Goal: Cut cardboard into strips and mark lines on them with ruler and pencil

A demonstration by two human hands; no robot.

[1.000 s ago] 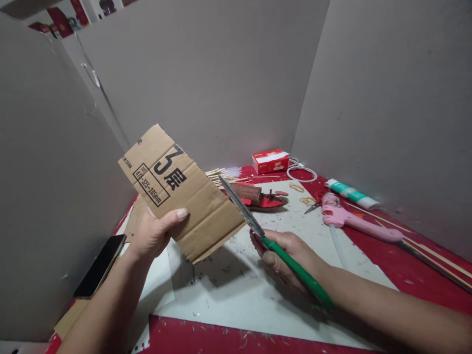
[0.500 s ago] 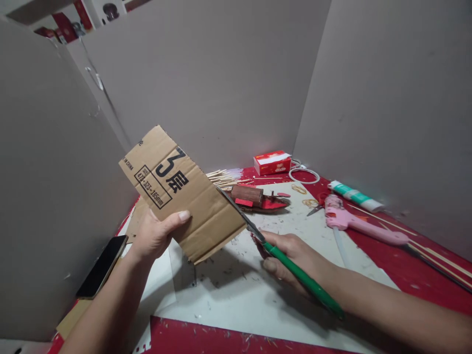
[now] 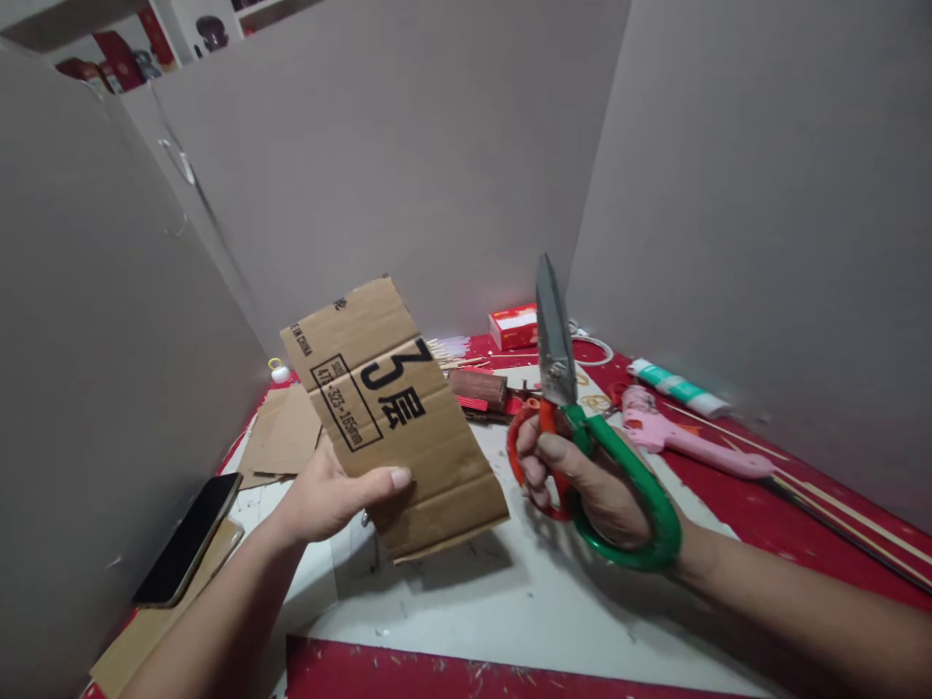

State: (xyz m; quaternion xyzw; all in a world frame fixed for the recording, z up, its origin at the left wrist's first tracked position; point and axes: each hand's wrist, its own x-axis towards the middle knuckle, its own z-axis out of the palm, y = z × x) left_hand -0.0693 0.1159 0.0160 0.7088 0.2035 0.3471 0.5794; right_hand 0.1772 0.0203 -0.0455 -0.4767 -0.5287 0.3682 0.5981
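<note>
My left hand [image 3: 327, 497] grips a brown cardboard piece [image 3: 408, 427] printed with a black "3" and a size label, holding it tilted above the table by its lower left edge. My right hand [image 3: 582, 476] holds scissors [image 3: 564, 388] with one red and one green handle loop. The blades are closed and point upward, a little to the right of the cardboard and apart from it.
Grey cardboard walls [image 3: 408, 146] enclose the red table [image 3: 764, 505] with a white mat [image 3: 510, 602]. On it lie a pink glue gun [image 3: 684, 437], a green-white tube [image 3: 677, 386], a red box [image 3: 514, 325], a small red-brown model [image 3: 484, 390], wooden sticks [image 3: 837, 495], cardboard scraps [image 3: 281, 437], a phone [image 3: 187, 539].
The scissors came away from the cardboard's right edge and swung up until the blades point upward. The cardboard shifted right and turned a little flatter.
</note>
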